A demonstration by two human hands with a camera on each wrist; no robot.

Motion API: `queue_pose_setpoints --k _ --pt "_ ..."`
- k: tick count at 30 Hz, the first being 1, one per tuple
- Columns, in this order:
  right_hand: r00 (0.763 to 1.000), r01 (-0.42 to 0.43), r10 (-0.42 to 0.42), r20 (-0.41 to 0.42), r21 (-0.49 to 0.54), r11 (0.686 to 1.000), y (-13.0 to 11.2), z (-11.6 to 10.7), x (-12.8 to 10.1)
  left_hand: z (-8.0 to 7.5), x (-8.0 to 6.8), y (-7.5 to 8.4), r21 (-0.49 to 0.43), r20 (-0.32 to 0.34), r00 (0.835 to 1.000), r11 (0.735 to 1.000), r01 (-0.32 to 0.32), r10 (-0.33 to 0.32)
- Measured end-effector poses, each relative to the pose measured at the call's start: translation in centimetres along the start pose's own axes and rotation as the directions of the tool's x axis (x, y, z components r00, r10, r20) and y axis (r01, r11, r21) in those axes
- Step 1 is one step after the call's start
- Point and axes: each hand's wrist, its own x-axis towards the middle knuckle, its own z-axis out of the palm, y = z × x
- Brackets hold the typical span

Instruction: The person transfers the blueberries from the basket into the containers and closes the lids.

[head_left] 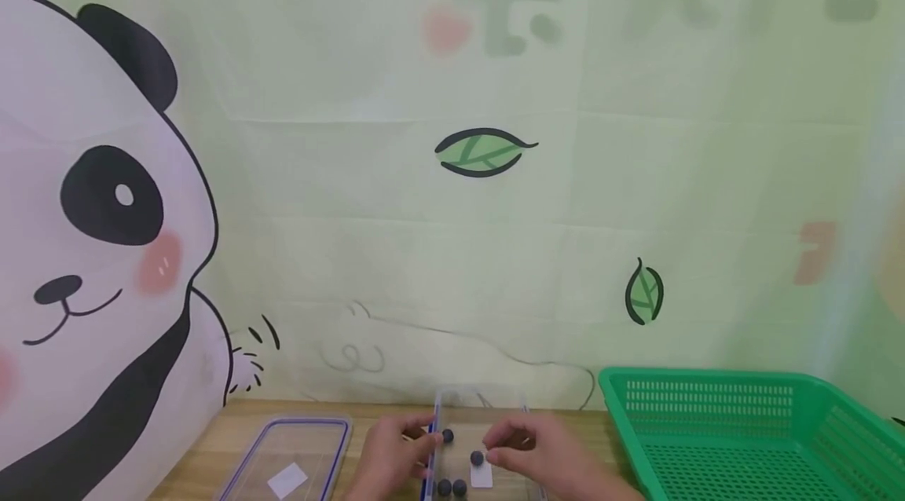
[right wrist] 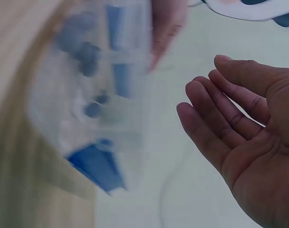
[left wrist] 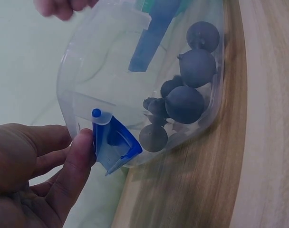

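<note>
A clear plastic container [left wrist: 101, 52] with blue latches stands on the table and holds several blueberries [left wrist: 185, 104], round and dusty dark blue. My left hand [head_left: 396, 454] grips the container's left side wall, thumb and fingers right beside a hanging blue latch [left wrist: 116, 142]. Over the container's right side is my right hand [head_left: 540, 454], its fingers loosely bent. In the right wrist view that hand [right wrist: 244, 128] has nothing between thumb and fingers. One blueberry [head_left: 477, 458] lies near its fingertips in the head view, over a white label [head_left: 481, 476].
A clear lid [head_left: 311, 446] with a blue seal and a white label lies on the wooden table [head_left: 205, 462] at left. At right stands a green plastic basket [head_left: 707, 438]. Behind the table hangs a pale green cloth [head_left: 396, 265] printed with a panda.
</note>
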Motion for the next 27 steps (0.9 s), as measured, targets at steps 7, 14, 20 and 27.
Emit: queue_pose_setpoints --k 7,14,20,27 --pt "0.987 0.11 -0.119 -0.111 -0.08 0.991 -2.0 -3.2 -1.7 0.1 0.0 0.0 0.0 0.002 1.0 1.0 -0.001 0.001" --pt "0.959 0.092 -0.126 -0.252 -0.142 0.986 -2.4 -5.9 -3.0 0.0 -0.1 0.0 -0.002 0.01 1.0 1.0 -0.003 0.003" --pt "0.939 0.05 -0.096 -0.331 -0.144 0.988 -2.5 -8.0 -4.0 -0.1 0.0 -0.1 -0.005 0.012 1.0 1.0 0.002 -0.002" --pt "0.918 0.007 -0.065 -0.392 -0.147 0.989 -2.8 -9.4 -5.1 0.0 -0.1 0.0 -0.006 0.003 1.0 1.0 0.009 -0.009"
